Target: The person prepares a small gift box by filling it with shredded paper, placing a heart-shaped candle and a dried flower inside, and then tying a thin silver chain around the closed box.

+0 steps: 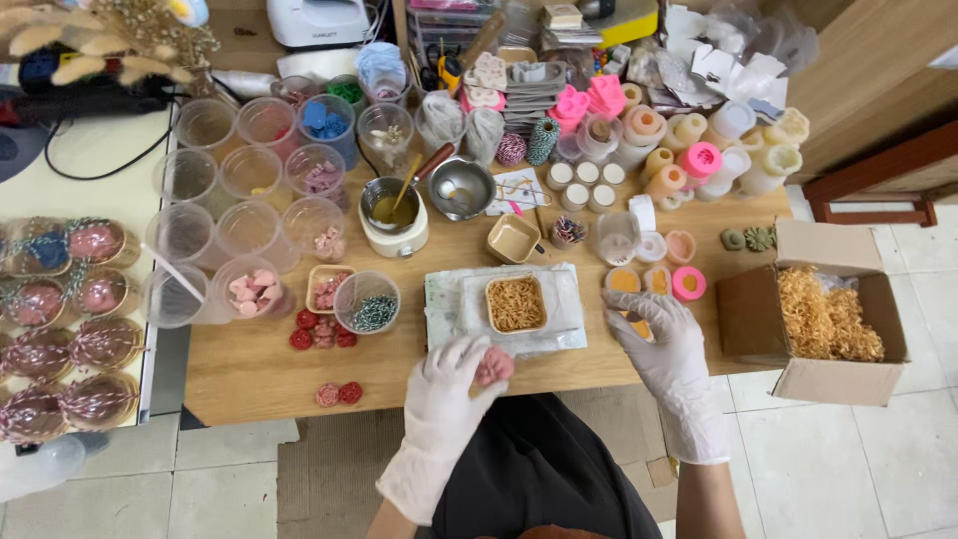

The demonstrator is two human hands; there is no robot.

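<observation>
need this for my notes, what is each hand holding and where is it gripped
The left hand pinches a small pink rose-shaped piece by its edge between the fingertips. The right hand holds nothing that shows; its fingers rest over a small orange piece.

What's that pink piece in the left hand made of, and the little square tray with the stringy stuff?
Pink piece: looks like wax or soap, matte and moulded, held in the gloved left hand; hard to tell which. Tray: seems glazed ceramic or plastic, tan with a smooth rim. Its filling looks like dry shredded paper or wood wool.
</observation>
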